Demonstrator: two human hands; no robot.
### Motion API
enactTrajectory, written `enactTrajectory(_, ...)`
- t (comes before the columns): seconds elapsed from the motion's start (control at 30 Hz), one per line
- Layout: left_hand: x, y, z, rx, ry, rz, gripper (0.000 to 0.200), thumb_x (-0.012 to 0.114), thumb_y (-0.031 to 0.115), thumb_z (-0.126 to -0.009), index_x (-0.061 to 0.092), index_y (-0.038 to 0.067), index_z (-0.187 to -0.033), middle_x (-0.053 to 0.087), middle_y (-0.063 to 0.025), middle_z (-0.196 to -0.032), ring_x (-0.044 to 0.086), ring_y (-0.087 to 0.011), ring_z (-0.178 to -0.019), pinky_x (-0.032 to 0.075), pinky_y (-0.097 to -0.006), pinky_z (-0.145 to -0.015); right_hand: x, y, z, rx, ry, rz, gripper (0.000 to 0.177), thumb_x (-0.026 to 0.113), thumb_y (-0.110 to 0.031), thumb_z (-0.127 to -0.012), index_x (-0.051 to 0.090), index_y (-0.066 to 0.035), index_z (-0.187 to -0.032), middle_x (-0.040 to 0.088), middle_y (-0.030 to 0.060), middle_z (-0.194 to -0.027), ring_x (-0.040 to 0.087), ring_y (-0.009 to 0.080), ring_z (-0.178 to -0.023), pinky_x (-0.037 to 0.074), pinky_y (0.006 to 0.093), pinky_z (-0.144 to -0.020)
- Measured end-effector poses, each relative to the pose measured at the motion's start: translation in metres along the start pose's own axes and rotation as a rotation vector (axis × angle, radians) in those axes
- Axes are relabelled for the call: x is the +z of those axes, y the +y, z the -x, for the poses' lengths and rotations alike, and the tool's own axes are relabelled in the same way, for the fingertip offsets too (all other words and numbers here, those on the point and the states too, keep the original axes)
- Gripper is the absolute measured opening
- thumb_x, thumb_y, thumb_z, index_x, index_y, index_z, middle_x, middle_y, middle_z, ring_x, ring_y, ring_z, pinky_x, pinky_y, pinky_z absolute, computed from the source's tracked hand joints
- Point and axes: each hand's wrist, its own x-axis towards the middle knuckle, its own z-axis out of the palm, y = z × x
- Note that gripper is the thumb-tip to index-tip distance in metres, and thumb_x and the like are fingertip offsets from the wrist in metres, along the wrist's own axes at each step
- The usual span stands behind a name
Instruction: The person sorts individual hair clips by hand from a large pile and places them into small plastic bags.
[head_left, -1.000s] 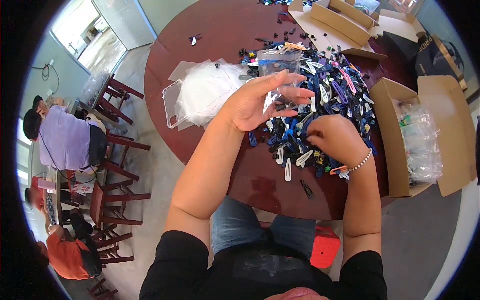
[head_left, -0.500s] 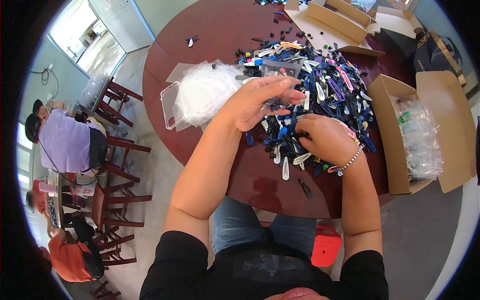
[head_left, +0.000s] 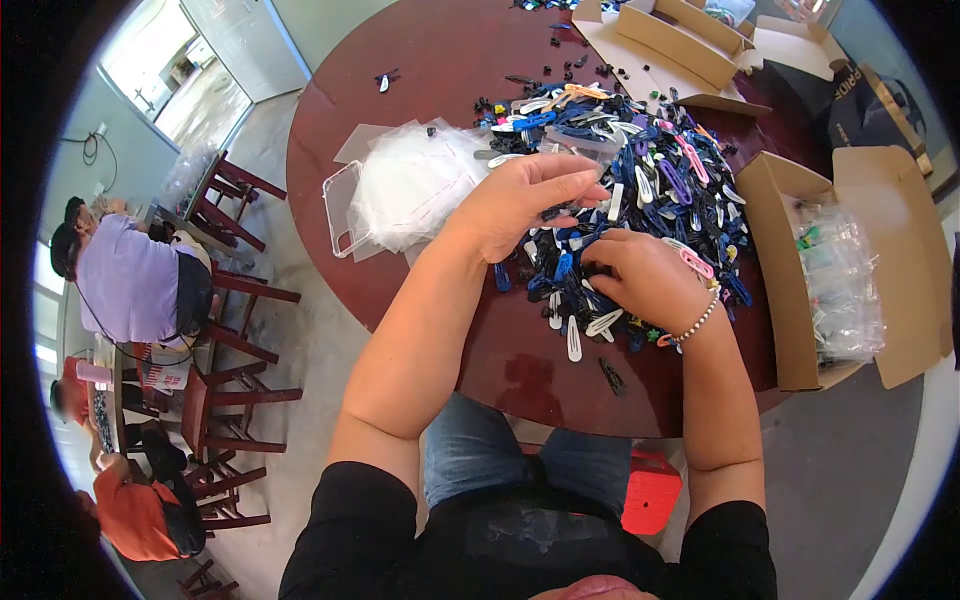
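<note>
A large heap of snap hair clips [head_left: 655, 185], in black, navy, white, pink and purple, lies on the round table. Over its near left side my left hand [head_left: 525, 205] is closed, thumb against fingers, on a small clear plastic bag [head_left: 592, 146] whose edge shows past the fingertips. To the right, my right hand [head_left: 650, 280] reaches into the near part of the heap with its fingers curled together. Whatever those fingertips pinch is hidden. A stack of clear plastic bags [head_left: 410, 185] lies left of my left hand.
An open carton [head_left: 780, 290] with packed bags [head_left: 840, 285] stands at the right. Cardboard boxes [head_left: 675, 45] lie at the back. A clear plastic frame [head_left: 340, 205] touches the bag stack. Other people [head_left: 135, 275] sit by stools on the left.
The small bag in my left hand has tilted flatter over the heap. My right hand has shifted very slightly left among the clips.
</note>
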Motion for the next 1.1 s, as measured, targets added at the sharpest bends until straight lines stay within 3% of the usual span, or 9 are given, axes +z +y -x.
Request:
enactTrajectory(0.2, 0.001, 0.0, 0.0, -0.001, 0.021, -0.038, 0.047, 0.065, 0.034, -0.09, 0.058, 0.004, -0.125, 0.067, -0.0099, -0.111, 0.059, -0.0154, -0.107, 0.047, -0.0329, -0.088, 0.007, 0.008, -0.001, -0.017, 0.008, 0.025, 0.015, 0.061, -0.009, -0.081, 0.066, -0.004, -0.094, 0.064, 0.0142, -0.086, 0.062, 0.0339, -0.085, 0.05, 0.0424, -0.076)
enactTrajectory(0.27, 0.001, -0.001, -0.001, 0.016, 0.029, -0.042, 0.047, 0.069, 0.034, -0.087, 0.06, 0.003, -0.121, 0.067, -0.0076, -0.107, 0.061, -0.0144, -0.104, 0.049, -0.0286, -0.082, 0.004, 0.01, -0.001, -0.038, 0.013, 0.02, 0.014, 0.06, -0.01, -0.082, 0.066, -0.004, -0.092, 0.064, 0.0146, -0.084, 0.062, 0.034, -0.084, 0.05, 0.0426, -0.076)
enactTrajectory(0.37, 0.001, -0.006, -0.003, 0.058, 0.095, -0.147, 0.049, 0.072, 0.032, -0.085, 0.061, 0.001, -0.121, 0.068, -0.0078, -0.105, 0.061, -0.0139, -0.101, 0.049, -0.0277, -0.083, -0.009, 0.011, 0.001, -0.043, 0.046, -0.023, 0.012, 0.065, -0.006, -0.079, 0.066, -0.002, -0.09, 0.063, 0.0137, -0.087, 0.062, 0.0312, -0.08, 0.051, 0.0376, -0.072)
enactTrajectory(0.47, 0.001, -0.008, -0.005, 0.183, 0.086, -0.294, 0.05, 0.075, 0.03, -0.081, 0.062, -0.002, -0.118, 0.069, -0.0095, -0.103, 0.063, -0.0148, -0.096, 0.049, -0.0284, -0.083, -0.027, 0.011, 0.005, -0.026, 0.198, -0.104, 0.011, 0.066, -0.002, -0.08, 0.066, -0.001, -0.091, 0.064, 0.0102, -0.086, 0.063, 0.0217, -0.075, 0.05, 0.0304, -0.068)
enactTrajectory(0.57, -0.003, -0.022, -0.012, 0.253, 0.165, -0.451, 0.05, 0.079, 0.027, -0.076, 0.064, -0.002, -0.114, 0.069, -0.0109, -0.099, 0.065, -0.0158, -0.09, 0.05, -0.0295, -0.082, -0.039, 0.007, 0.01, 0.107, 0.505, -0.336, 0.011, 0.065, 0.003, -0.085, 0.066, 0.001, -0.095, 0.062, 0.0013, -0.089, 0.056, 0.0059, -0.079, 0.046, 0.0206, -0.068)
enactTrajectory(0.7, 0.004, -0.016, -0.008, 0.281, 0.184, -0.571, 0.05, 0.081, 0.026, -0.073, 0.064, -0.001, -0.113, 0.069, -0.0116, -0.099, 0.066, -0.0179, -0.087, 0.051, -0.0308, -0.08, -0.041, 0.001, 0.01, 0.022, 0.745, -0.442, 0.013, 0.064, 0.006, -0.086, 0.066, 0.003, -0.098, 0.061, 0.0028, -0.094, 0.056, 0.0064, -0.082, 0.046, 0.0194, -0.069)
enactTrajectory(0.77, 0.007, -0.011, -0.006, 0.255, 0.18, -0.723, 0.048, 0.081, 0.017, -0.074, 0.063, 0.001, -0.116, 0.068, -0.0058, -0.101, 0.062, -0.0102, -0.09, 0.05, -0.0262, -0.081, -0.039, -0.004, 0.008, 0.005, 0.729, -0.385, 0.013, 0.064, 0.006, -0.085, 0.067, 0.003, -0.098, 0.061, 0.003, -0.094, 0.056, 0.0064, -0.081, 0.046, 0.0196, -0.069)
enactTrajectory(0.93, 0.011, -0.009, -0.004, 0.267, 0.154, -0.703, 0.047, 0.081, 0.016, -0.073, 0.064, 0.003, -0.115, 0.068, -0.0058, -0.103, 0.061, -0.0092, -0.09, 0.05, -0.0257, -0.081, -0.035, -0.012, 0.005, -0.012, 0.683, -0.27, 0.016, 0.068, 0.0, -0.082, 0.069, -0.001, -0.098, 0.068, 0.0096, -0.097, 0.063, 0.0138, -0.076, 0.05, 0.0236, -0.067)
enactTrajectory(1.1, 0.01, -0.01, -0.003, 0.287, 0.141, -0.736, 0.048, 0.08, 0.013, -0.074, 0.062, 0.003, -0.117, 0.068, -0.0056, -0.106, 0.061, -0.0087, -0.091, 0.05, -0.0247, -0.08, -0.033, 0.001, 0.009, -0.01, 0.648, -0.412, 0.026, 0.063, 0.005, -0.084, 0.067, 0.0, -0.109, 0.064, 0.0111, -0.116, 0.062, 0.0129, -0.097, 0.05, 0.0238, -0.078)
